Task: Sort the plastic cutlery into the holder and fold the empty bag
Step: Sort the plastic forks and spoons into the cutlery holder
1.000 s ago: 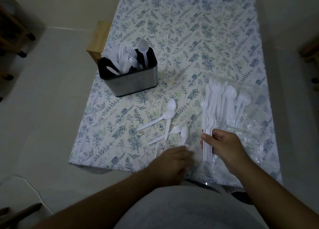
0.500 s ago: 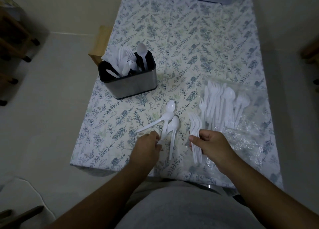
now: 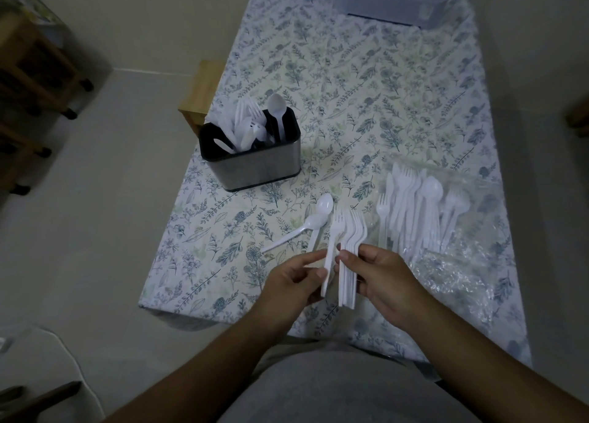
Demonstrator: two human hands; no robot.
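Two hands near table edge (image 3: 223, 311) | left hand (image 3: 296, 279) pinches fork (image 3: 331, 250) | right hand (image 3: 385, 282) grips fork stack (image 3: 352, 247)

A steel holder (image 3: 251, 164) with a dark inside stands left of centre in the frame, with white forks, knives and one spoon standing upright in it. Two white spoons (image 3: 314, 220) lie crossed on the counter, below and to the right of it. A stack of white forks (image 3: 350, 237) is held upright just right of them, tines up. At the right of the frame the clear crinkled bag (image 3: 455, 257) lies flat, with more cutlery (image 3: 414, 206) on it.
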